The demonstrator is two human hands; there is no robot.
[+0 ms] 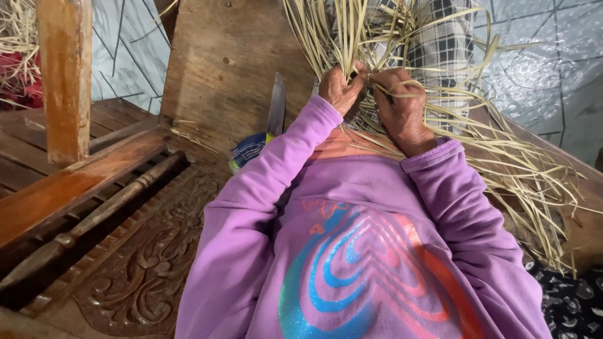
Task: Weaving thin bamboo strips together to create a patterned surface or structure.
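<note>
Both my hands work in a mass of pale straw strips (pixel 502 157) spread over my lap and a checked cloth (pixel 446 44). My left hand (pixel 339 88) pinches a few strips between thumb and fingers. My right hand (pixel 402 107) grips other strips just beside it, the two hands touching. Long loose strips fan up past the hands and trail off to the right. I wear a purple long-sleeved top (pixel 352 251) with a colourful print.
A knife (pixel 276 107) with a grey blade stands against a wooden board (pixel 226 63) left of my hands. A carved wooden panel (pixel 144 263) and turned wooden rails (pixel 94 213) lie at lower left. A wooden post (pixel 63 75) rises at upper left.
</note>
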